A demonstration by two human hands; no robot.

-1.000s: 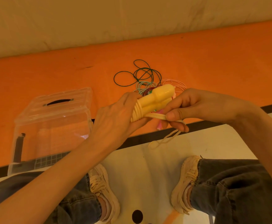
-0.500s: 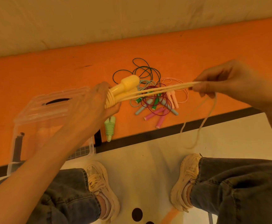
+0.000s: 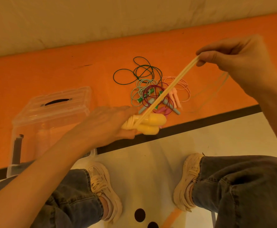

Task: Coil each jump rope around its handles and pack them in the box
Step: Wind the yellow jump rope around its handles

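My left hand (image 3: 108, 124) grips the two yellow handles (image 3: 151, 123) of a jump rope, held side by side with a few turns of cord wound round them. The yellow cord (image 3: 170, 88) runs taut and doubled from the handles up to my right hand (image 3: 233, 56), which pinches it high at the right. The slack of the cord hangs blurred below that hand. A clear plastic box (image 3: 52, 116) with a black handle on its lid stands at the left on the orange mat.
A tangled pile of jump ropes (image 3: 154, 94) in green, pale blue, red and pink lies on the orange mat (image 3: 52, 76) behind the taut cord. My shoes (image 3: 186, 181) and jeans are below on a white floor mat. A pale wall rises behind.
My right hand has risen up and to the right, stretching the cord steeper. My left hand has lowered and swung the handles to point right.
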